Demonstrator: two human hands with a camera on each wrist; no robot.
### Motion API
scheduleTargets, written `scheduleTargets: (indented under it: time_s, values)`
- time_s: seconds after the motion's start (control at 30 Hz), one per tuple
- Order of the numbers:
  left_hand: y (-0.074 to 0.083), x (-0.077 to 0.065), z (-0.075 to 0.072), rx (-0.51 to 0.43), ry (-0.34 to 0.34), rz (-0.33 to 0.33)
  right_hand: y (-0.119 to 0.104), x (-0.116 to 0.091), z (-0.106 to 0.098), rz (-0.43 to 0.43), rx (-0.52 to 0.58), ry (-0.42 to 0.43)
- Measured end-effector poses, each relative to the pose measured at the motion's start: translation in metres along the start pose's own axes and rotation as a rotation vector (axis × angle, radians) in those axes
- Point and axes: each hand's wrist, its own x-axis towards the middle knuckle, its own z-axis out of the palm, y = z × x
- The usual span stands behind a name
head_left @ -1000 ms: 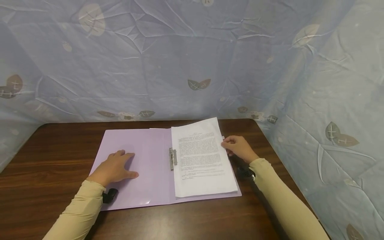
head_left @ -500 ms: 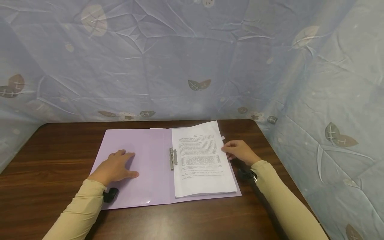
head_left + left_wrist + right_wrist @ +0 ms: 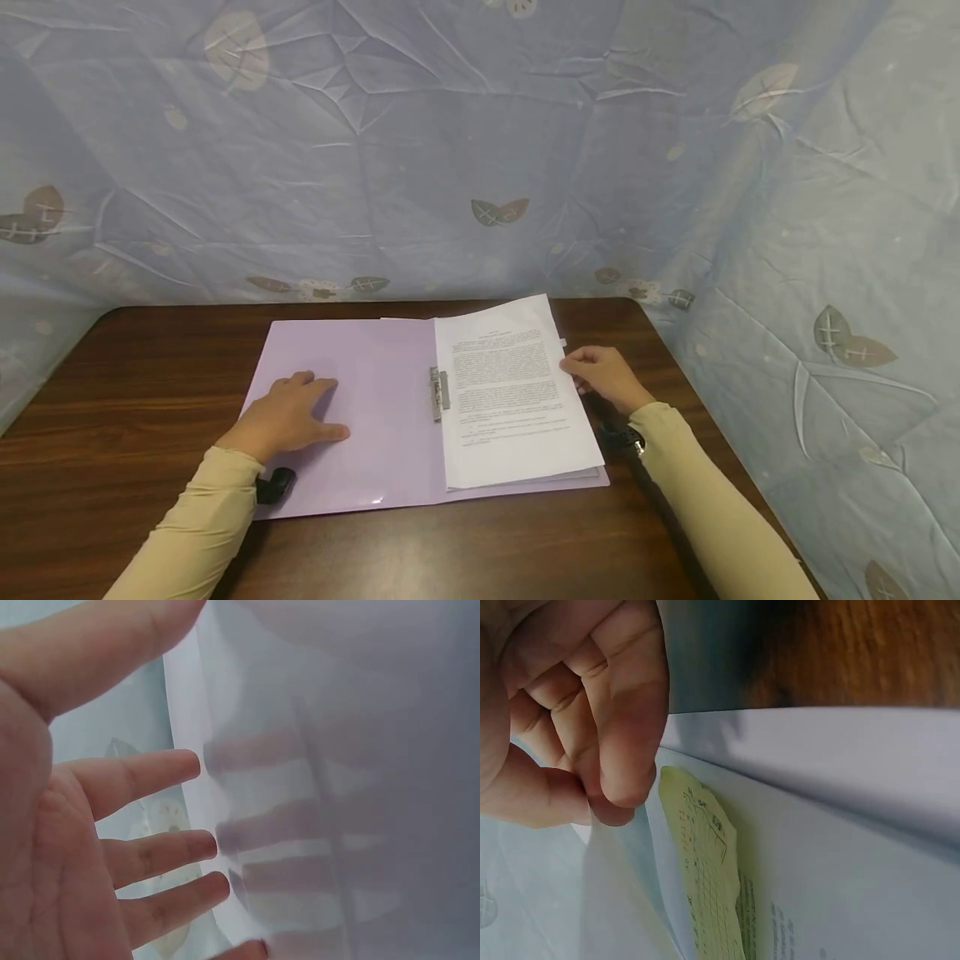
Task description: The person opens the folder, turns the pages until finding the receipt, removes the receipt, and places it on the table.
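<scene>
A lilac folder (image 3: 360,467) lies open on the table. A stack of printed paper sheets (image 3: 510,392) rests on its right half, beside a metal clip (image 3: 440,392) near the spine. My right hand (image 3: 603,379) pinches the right edge of the top sheet, which is lifted and slightly askew over the pages below. In the right wrist view, a yellow printed slip (image 3: 701,862) shows between the sheets, near my right hand (image 3: 592,712). My left hand (image 3: 285,417) rests on the left cover, its fingers spread and straight, as the left wrist view also shows.
The dark wooden table (image 3: 450,550) extends around the folder. A pale patterned cloth (image 3: 420,167) hangs behind the table and along its right side. A small white tab (image 3: 563,342) sticks out at the pages' right edge. Dark devices (image 3: 276,486) sit at both wrists.
The folder has shifted slightly right. The top sheet first settled a little, then rose again and slid right, its lower corner now apart from the pages below. The left hand stays nearly still.
</scene>
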Motion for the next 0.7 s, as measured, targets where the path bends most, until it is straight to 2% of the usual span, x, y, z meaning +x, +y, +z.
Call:
scheduleTargets:
  time_s: [0.3,0.7]
  values:
    - [-0.0019,-0.0026,-0.0038,0.012,0.019,-0.004,0.0075,0.0060,-0.0096,0.002,0.006,0.032]
    - [-0.0025,-0.0028,-0.0014,-0.028,-0.028,-0.015,0.0024,0.0029,-0.0105,0.012,0.000,0.036]
